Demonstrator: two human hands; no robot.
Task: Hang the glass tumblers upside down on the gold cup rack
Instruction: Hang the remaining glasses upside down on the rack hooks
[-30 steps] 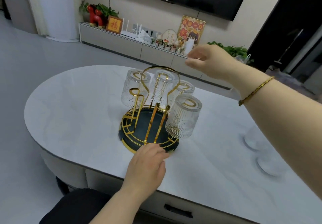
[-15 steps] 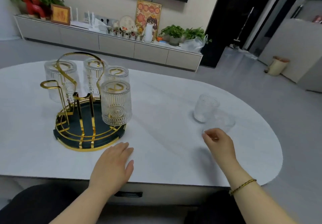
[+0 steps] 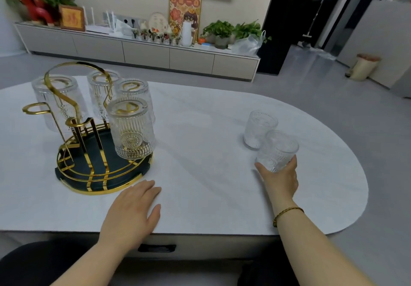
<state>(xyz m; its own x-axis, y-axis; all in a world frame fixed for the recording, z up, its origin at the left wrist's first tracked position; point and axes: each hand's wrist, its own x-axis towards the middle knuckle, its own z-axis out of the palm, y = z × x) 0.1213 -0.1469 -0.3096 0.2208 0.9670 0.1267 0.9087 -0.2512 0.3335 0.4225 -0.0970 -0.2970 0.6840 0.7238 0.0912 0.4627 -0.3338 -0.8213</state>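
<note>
The gold cup rack (image 3: 95, 174) with its dark round base stands at the left of the white table (image 3: 200, 152). Several ribbed glass tumblers hang upside down on its arms, the nearest one (image 3: 131, 130) at the front right. One gold arm (image 3: 33, 109) at the left is bare. Two upright tumblers are at the right: my right hand (image 3: 281, 177) grips the nearer tumbler (image 3: 277, 151) around its lower part, and the other tumbler (image 3: 258, 129) stands just behind it. My left hand (image 3: 133, 210) lies flat on the table, fingers apart, in front of the rack.
The table's rounded end curves off at the right, its front edge with a drawer handle (image 3: 156, 248) just below my hands. A long low cabinet (image 3: 144, 52) with plants and ornaments lines the far wall. A small bin (image 3: 364, 66) stands on the floor at the right.
My right hand swung from above the rack down to the right side of the table and closed on the nearer tumbler. The view turned right. My left hand stayed flat near the rack.
</note>
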